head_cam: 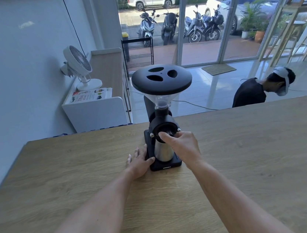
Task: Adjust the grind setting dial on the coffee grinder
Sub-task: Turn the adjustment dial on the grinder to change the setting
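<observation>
A black coffee grinder [152, 105] stands upright near the far edge of the wooden table [250, 153]. It has a wide black hopper lid on top and a steel cup [163, 153] on its base. The round grind dial [167, 129] faces me at mid height. My right hand [181, 144] pinches the dial's lower rim with thumb and fingers. My left hand [140, 161] lies flat on the table, fingers spread, its thumb against the left side of the grinder's base.
Beyond the table's far edge a person [252, 92] in a dark shirt bends down at the right. A white cabinet [99, 105] with a fan [78, 63] and papers stands at the back left. Glass doors lie behind.
</observation>
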### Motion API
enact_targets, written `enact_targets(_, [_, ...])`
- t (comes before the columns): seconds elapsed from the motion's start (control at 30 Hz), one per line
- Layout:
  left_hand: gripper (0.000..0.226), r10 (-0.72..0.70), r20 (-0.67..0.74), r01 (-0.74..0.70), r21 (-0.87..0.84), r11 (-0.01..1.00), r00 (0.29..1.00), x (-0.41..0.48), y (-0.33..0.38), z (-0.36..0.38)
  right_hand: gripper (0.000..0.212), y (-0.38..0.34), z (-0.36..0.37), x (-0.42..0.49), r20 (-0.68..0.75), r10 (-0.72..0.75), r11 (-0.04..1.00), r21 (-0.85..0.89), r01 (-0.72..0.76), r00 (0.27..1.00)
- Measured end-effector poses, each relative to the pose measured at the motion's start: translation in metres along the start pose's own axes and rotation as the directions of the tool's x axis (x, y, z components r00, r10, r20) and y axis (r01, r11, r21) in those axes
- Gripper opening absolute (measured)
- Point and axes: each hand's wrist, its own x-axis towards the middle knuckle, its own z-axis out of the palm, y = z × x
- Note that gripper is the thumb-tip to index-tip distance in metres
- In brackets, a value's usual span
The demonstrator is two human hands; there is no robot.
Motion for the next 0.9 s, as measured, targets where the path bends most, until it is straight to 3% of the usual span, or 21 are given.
enact_targets(0.23, [0.067,0.029,-0.017,-0.029,0.006,1.000,0.999,-0.003,0.001,0.000,0.045,-0.001,-0.003,-0.003,0.027,0.008,1.000,-0.021,-0.008,1.000])
enact_targets(0.4, [0.068,0.021,-0.016,-0.021,0.006,1.000,1.000,0.002,-0.002,0.002,0.051,0.003,-0.003,-0.005,0.104,0.060,0.993,0.100,-0.071,0.993])
enact_targets(0.6, [0.070,0.000,-0.005,0.000,-0.009,1.000,1.000,0.010,-0.007,0.005,0.037,0.000,-0.003,-0.006,0.180,0.186,0.949,0.222,-0.224,0.966])
enact_targets(0.9, [0.070,-0.006,-0.010,0.006,-0.008,1.000,1.000,0.015,-0.010,0.007,0.032,0.000,-0.004,-0.003,0.219,0.209,0.920,0.288,-0.268,0.953])
